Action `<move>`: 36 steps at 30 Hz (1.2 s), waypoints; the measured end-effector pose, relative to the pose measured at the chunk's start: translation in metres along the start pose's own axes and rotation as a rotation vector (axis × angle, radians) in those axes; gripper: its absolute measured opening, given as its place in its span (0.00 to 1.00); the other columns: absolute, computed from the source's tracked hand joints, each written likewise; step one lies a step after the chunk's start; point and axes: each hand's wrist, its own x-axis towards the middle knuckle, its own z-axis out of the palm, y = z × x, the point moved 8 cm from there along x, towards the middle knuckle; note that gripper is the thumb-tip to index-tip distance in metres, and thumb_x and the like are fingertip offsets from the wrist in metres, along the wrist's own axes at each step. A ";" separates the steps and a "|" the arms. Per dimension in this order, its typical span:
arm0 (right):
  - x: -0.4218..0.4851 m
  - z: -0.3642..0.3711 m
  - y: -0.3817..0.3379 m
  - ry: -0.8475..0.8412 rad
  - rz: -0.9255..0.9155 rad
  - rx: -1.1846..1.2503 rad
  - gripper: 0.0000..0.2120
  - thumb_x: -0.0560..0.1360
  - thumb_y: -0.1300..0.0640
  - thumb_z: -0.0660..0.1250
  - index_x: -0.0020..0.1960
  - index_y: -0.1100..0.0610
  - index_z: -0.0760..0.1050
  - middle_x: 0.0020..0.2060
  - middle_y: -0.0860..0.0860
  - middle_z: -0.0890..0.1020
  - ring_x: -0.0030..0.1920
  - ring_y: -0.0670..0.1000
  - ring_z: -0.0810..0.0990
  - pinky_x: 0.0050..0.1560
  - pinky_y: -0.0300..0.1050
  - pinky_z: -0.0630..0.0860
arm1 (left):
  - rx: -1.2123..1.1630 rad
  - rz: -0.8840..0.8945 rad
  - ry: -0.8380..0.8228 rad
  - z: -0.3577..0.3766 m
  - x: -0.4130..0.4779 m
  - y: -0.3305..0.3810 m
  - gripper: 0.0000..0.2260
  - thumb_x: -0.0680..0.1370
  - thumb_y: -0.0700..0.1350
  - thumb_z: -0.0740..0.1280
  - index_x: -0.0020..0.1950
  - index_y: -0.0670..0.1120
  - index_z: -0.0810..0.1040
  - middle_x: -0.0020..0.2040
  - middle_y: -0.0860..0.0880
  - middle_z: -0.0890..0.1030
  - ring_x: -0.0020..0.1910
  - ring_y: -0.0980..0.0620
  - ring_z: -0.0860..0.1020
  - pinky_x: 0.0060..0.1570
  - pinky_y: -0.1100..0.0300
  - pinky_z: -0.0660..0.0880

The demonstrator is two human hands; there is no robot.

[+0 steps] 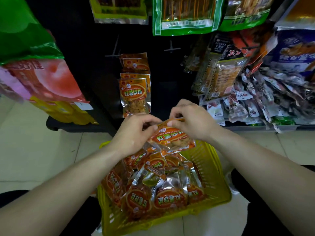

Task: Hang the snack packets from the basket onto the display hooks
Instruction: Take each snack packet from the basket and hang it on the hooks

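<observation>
Held item: one orange sweet-potato snack packet (170, 138), raised clear of the yellow basket (219, 188), which stands on the floor tiles directly below at 6 o'clock and holds many more packets of the same kind.

Grip: the packet's header edge is pinched at both corners. The left hand (136, 132) closes thumb and curled forefinger on the 9 o'clock corner. The right hand (190, 120) pinches the 3 o'clock corner in the same way. Nothing else is held. The hang hole is hidden between the fingertips.

Orientation: the long axis runs about 12 to 6 o'clock, printed face up. The header end points at the display and the sealed foot hangs back over the basket.

Targets: matching hung packets (133, 92) are noted at 11 o'clock from the grip, near the left hand. A bare hook (171, 47) sits at 12 o'clock, well apart and higher on the black panel.

Judgement: the header already leads, so no flip appears needed. The stocked column is favoured by the left hand. The bare hook lies about evenly between both hands.
</observation>
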 end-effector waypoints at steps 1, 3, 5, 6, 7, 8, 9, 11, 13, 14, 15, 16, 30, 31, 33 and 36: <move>0.001 0.000 0.000 0.000 -0.008 0.018 0.07 0.74 0.45 0.71 0.43 0.48 0.77 0.45 0.45 0.75 0.45 0.49 0.76 0.46 0.51 0.74 | -0.016 0.000 -0.008 0.000 0.001 -0.001 0.10 0.77 0.44 0.71 0.53 0.59 0.83 0.46 0.61 0.81 0.49 0.64 0.78 0.47 0.70 0.74; 0.003 0.001 0.004 -0.023 0.006 0.073 0.08 0.74 0.45 0.71 0.42 0.48 0.75 0.40 0.44 0.79 0.42 0.48 0.78 0.43 0.53 0.76 | -0.064 -0.023 -0.046 0.000 0.003 -0.004 0.07 0.77 0.50 0.71 0.52 0.62 0.81 0.46 0.62 0.81 0.48 0.64 0.79 0.46 0.64 0.76; 0.005 0.001 0.011 -0.042 0.037 0.130 0.11 0.75 0.45 0.71 0.40 0.50 0.75 0.36 0.46 0.81 0.39 0.47 0.80 0.40 0.55 0.77 | -0.061 -0.072 -0.108 0.002 0.005 -0.011 0.08 0.74 0.59 0.71 0.52 0.63 0.80 0.47 0.63 0.81 0.48 0.63 0.79 0.46 0.60 0.77; 0.006 0.001 0.013 -0.043 0.047 0.155 0.12 0.75 0.44 0.71 0.40 0.51 0.75 0.36 0.46 0.82 0.38 0.46 0.81 0.39 0.54 0.78 | -0.026 -0.096 -0.127 0.003 0.006 -0.015 0.10 0.73 0.62 0.70 0.52 0.62 0.79 0.47 0.62 0.81 0.48 0.63 0.79 0.46 0.59 0.78; 0.006 0.001 0.016 -0.046 0.057 0.178 0.12 0.75 0.44 0.71 0.40 0.52 0.75 0.36 0.47 0.83 0.37 0.45 0.82 0.38 0.53 0.79 | 0.023 -0.116 -0.133 0.003 0.006 -0.019 0.10 0.73 0.62 0.71 0.51 0.60 0.79 0.46 0.62 0.81 0.47 0.63 0.79 0.45 0.58 0.78; 0.006 0.002 0.018 -0.052 0.068 0.200 0.12 0.75 0.44 0.71 0.40 0.51 0.75 0.36 0.46 0.83 0.37 0.43 0.82 0.37 0.52 0.79 | 0.056 -0.130 -0.126 0.002 0.007 -0.021 0.08 0.75 0.60 0.71 0.49 0.59 0.78 0.45 0.61 0.82 0.46 0.62 0.79 0.45 0.56 0.79; 0.006 0.003 0.020 -0.059 0.079 0.220 0.13 0.74 0.44 0.71 0.40 0.51 0.74 0.36 0.45 0.83 0.37 0.42 0.82 0.35 0.48 0.79 | 0.069 -0.140 -0.111 0.000 0.007 -0.022 0.05 0.76 0.57 0.70 0.48 0.59 0.78 0.44 0.60 0.82 0.45 0.62 0.79 0.44 0.55 0.79; 0.006 0.005 0.023 -0.068 0.100 0.230 0.14 0.74 0.42 0.71 0.38 0.50 0.73 0.35 0.44 0.82 0.35 0.40 0.82 0.32 0.39 0.74 | 0.060 -0.148 -0.087 -0.002 0.008 -0.022 0.03 0.77 0.54 0.70 0.45 0.59 0.78 0.43 0.60 0.82 0.43 0.63 0.80 0.43 0.57 0.79; 0.005 0.006 0.023 -0.073 0.114 0.211 0.16 0.74 0.41 0.70 0.36 0.50 0.71 0.32 0.43 0.80 0.32 0.39 0.80 0.30 0.33 0.69 | 0.034 -0.158 -0.085 -0.002 0.008 -0.019 0.04 0.77 0.53 0.71 0.44 0.61 0.77 0.43 0.62 0.82 0.43 0.64 0.80 0.40 0.63 0.78; 0.004 0.006 0.023 -0.075 0.122 0.204 0.17 0.74 0.40 0.70 0.36 0.50 0.71 0.31 0.43 0.79 0.32 0.39 0.80 0.29 0.33 0.68 | 0.014 -0.167 -0.084 -0.003 0.008 -0.018 0.05 0.77 0.53 0.71 0.44 0.62 0.77 0.43 0.63 0.81 0.43 0.65 0.80 0.38 0.67 0.76; 0.004 0.006 0.024 -0.076 0.129 0.203 0.17 0.74 0.40 0.70 0.36 0.50 0.71 0.31 0.44 0.79 0.32 0.40 0.80 0.30 0.34 0.68 | 0.000 -0.175 -0.082 -0.003 0.009 -0.017 0.06 0.77 0.52 0.71 0.44 0.62 0.77 0.43 0.63 0.81 0.43 0.66 0.80 0.37 0.69 0.74; 0.003 0.006 0.024 -0.076 0.134 0.207 0.17 0.74 0.39 0.70 0.37 0.50 0.72 0.32 0.44 0.80 0.33 0.40 0.81 0.30 0.35 0.69 | -0.010 -0.182 -0.080 -0.003 0.009 -0.017 0.06 0.77 0.52 0.71 0.44 0.63 0.77 0.43 0.63 0.81 0.43 0.66 0.80 0.37 0.70 0.73; 0.000 -0.005 0.032 -0.010 0.082 0.220 0.08 0.76 0.48 0.70 0.45 0.51 0.75 0.34 0.47 0.82 0.35 0.42 0.80 0.35 0.46 0.73 | -0.121 -0.205 -0.089 -0.003 0.011 -0.019 0.12 0.77 0.45 0.72 0.47 0.64 0.78 0.47 0.63 0.81 0.49 0.67 0.79 0.41 0.72 0.75; 0.000 -0.006 0.033 0.003 0.091 0.208 0.09 0.76 0.47 0.70 0.44 0.51 0.75 0.34 0.47 0.82 0.35 0.42 0.79 0.34 0.47 0.73 | -0.126 -0.202 -0.093 -0.003 0.011 -0.018 0.13 0.77 0.44 0.72 0.47 0.65 0.77 0.47 0.63 0.82 0.50 0.66 0.80 0.42 0.70 0.76; 0.001 -0.008 0.035 0.024 0.105 0.167 0.11 0.76 0.45 0.69 0.41 0.49 0.74 0.32 0.46 0.80 0.33 0.41 0.77 0.32 0.44 0.68 | -0.120 -0.196 -0.100 -0.002 0.011 -0.017 0.15 0.77 0.43 0.72 0.46 0.66 0.77 0.45 0.65 0.81 0.51 0.67 0.79 0.43 0.70 0.76; 0.002 -0.008 0.036 0.035 0.122 0.104 0.13 0.75 0.41 0.68 0.39 0.48 0.73 0.31 0.45 0.78 0.33 0.42 0.77 0.30 0.42 0.66 | -0.117 -0.192 -0.113 -0.001 0.011 -0.017 0.16 0.77 0.42 0.72 0.47 0.66 0.77 0.43 0.66 0.81 0.50 0.70 0.78 0.39 0.73 0.75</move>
